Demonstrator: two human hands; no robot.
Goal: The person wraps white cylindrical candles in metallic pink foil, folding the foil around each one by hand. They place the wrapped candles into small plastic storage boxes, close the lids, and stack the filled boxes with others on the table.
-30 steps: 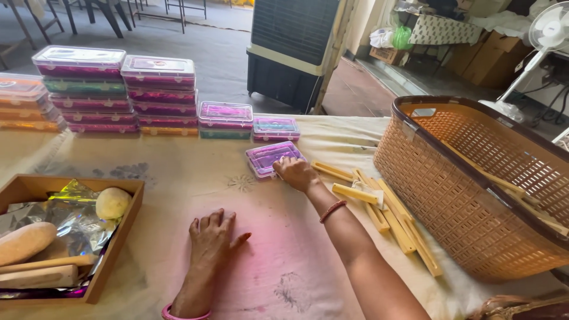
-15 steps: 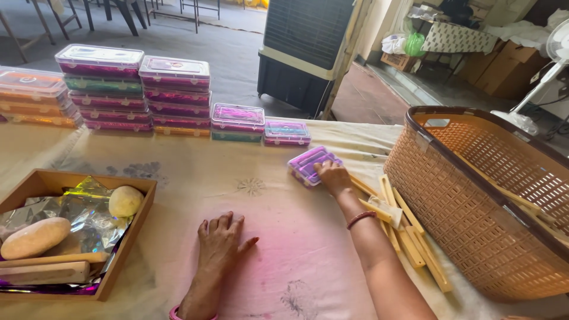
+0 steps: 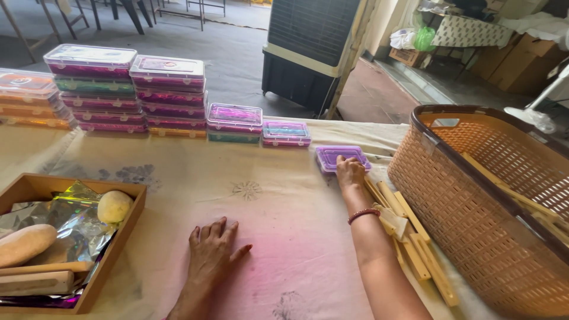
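The right hand (image 3: 350, 172) rests with its fingers laid on the near edge of a small purple plastic box (image 3: 342, 157), touching it from above rather than closing round it; whether the fingers grip the rim cannot be told. That purple box lies flat on the cloth-covered desk (image 3: 278, 219), just left of the brown woven basket (image 3: 492, 207) and just right of a small pink-and-green box (image 3: 287, 133), the last in a row of stacked lidded boxes (image 3: 168, 95) running away to the left along the far edge of the desk. A red bracelet (image 3: 363, 214) circles the right wrist, and the forearm crosses over a loose pile of pale wooden sticks (image 3: 415, 249) that lies between the purple box and the basket's near side. The left hand (image 3: 212, 252) lies flat, palm down with fingers spread, on the bare cloth well to the near left of the purple box, holding nothing. Farther left of it sits a wooden tray (image 3: 121, 237) with crumpled foil, a pale round lump (image 3: 114, 205) and wooden tools.
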